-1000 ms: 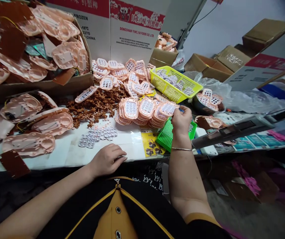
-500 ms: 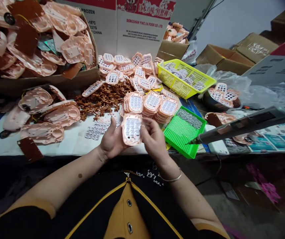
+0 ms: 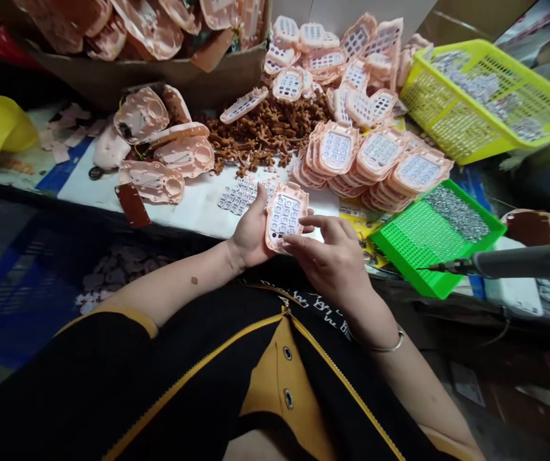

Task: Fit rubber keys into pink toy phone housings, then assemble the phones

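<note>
A pale pink plastic keypad cover point(image 3: 286, 214) lies face-down in my left hand point(image 3: 250, 237), which grips it by its left edge with the thumb up. Rows of grey-white buttons fill most of its inside; dark holes show near its lower end. My right hand point(image 3: 342, 259) is at its lower right, bent fingertips touching the cover by those holes. Whether a small part sits between these fingers is hidden. Loose grey-white buttons point(image 3: 237, 197) are scattered on the table just beyond my left thumb. Stacks of similar filled covers point(image 3: 336, 152) stand behind and to the right.
A green basket point(image 3: 397, 240) holds small metal screws point(image 3: 457, 211). Above its tray points an electric screwdriver point(image 3: 519, 261). Farther back are a yellow basket point(image 3: 457, 121), brown parts point(image 3: 265, 131) and heaped covers point(image 3: 327, 61). Pink shells point(image 3: 152, 182) lie left, before a carton point(image 3: 159, 80).
The view has swung left and down. My right hand has shifted from gripping the cover's right edge to its lower end, fingers more spread. My left hand keeps holding the cover.
</note>
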A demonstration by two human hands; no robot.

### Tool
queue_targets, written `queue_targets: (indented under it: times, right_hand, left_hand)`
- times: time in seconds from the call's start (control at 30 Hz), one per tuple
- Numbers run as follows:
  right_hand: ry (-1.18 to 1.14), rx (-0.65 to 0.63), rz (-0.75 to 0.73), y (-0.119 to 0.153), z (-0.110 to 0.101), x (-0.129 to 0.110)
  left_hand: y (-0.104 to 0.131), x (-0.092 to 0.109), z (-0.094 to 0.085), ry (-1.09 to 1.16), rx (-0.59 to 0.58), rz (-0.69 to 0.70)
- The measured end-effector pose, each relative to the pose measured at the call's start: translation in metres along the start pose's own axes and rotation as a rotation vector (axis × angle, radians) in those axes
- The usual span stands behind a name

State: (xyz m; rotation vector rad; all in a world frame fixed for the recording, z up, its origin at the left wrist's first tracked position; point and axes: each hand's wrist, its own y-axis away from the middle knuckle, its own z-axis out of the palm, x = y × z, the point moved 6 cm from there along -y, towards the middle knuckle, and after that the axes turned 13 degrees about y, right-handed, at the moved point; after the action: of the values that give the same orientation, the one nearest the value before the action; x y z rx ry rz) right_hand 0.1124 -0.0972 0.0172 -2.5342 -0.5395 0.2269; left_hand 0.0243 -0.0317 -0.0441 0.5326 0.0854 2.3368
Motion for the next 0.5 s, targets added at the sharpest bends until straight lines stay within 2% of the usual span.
queue_targets:
  times: [0.2, 0.5]
  right_hand:
    - [0.154, -0.069, -0.094, 0.003, 0.008, -0.013]
    - [0.257, 0.048, -0.038, 0.007, 0.004, -0.03]
  left_hand:
    - [0.003, -0.004, 0.002, 0.063, 0.004, -0.025]
    - [0.008, -0.004, -0.001, 0.146, 0.1, 0.014]
